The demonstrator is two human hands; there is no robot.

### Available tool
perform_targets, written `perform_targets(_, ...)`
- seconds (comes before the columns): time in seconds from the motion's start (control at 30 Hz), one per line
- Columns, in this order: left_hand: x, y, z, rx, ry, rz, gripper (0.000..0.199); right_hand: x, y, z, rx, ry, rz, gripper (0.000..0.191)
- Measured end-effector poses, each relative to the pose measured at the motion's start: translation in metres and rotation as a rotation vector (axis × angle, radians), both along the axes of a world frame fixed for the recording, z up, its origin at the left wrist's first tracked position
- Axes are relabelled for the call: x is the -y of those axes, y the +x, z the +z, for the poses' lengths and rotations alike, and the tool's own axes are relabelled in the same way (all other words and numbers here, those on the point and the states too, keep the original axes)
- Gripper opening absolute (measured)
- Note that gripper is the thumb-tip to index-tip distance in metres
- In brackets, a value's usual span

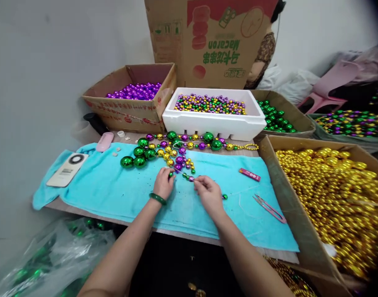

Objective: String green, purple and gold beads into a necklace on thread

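My left hand (pixel 164 183), with a green bangle (pixel 158 199) at the wrist, is closed in a pinch. A small green bead (pixel 170 175) shows at its fingers; anything else in the grip is hidden. Between thumb and finger, my right hand (pixel 209 194) holds a small purple bead (pixel 191 179), with a green bead (pixel 185 175) beside it. Just beyond my hands lie loose gold beads (pixel 166 156), purple beads (pixel 179 160) and large green beads (pixel 139 161). A bead necklace (pixel 202 145) is laid out behind them. Another green bead (pixel 225 196) sits by my right wrist.
Pink thread snips (pixel 271 209) and a small maroon packet (pixel 250 174) lie right on the blue towel (pixel 114 194); a phone (pixel 67 170) lies left. A white foam box (pixel 213 123) and cartons of purple (pixel 127 111) and gold beads (pixel 303 206) surround it. Behind, a person's arm (pixel 263 53) shows.
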State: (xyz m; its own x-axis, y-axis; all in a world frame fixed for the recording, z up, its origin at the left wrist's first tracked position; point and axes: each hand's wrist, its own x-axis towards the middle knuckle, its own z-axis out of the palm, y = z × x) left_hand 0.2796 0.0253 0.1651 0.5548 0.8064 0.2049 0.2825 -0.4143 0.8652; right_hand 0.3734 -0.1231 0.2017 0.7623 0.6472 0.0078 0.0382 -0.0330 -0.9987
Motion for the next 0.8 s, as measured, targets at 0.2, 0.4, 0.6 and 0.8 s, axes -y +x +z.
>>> perform_targets(0.2,0.002,0.000,-0.002,-0.059,0.031,-0.091,0.039,-0.028,-0.044,0.002,0.302,-0.015,0.144,0.016)
perform_targets(0.4,0.002,-0.008,0.001,-0.061,0.015,-0.118,0.041,-0.030,-0.047,0.001,0.315,0.012,0.139,0.018)
perform_targets(0.6,0.003,-0.005,0.001,0.049,-0.072,-0.090,0.035,-0.033,-0.043,0.007,0.302,0.087,0.141,0.018)
perform_targets(0.8,-0.010,-0.014,0.010,0.077,-0.055,-0.035,0.034,-0.006,-0.036,-0.003,0.204,0.093,0.087,0.016)
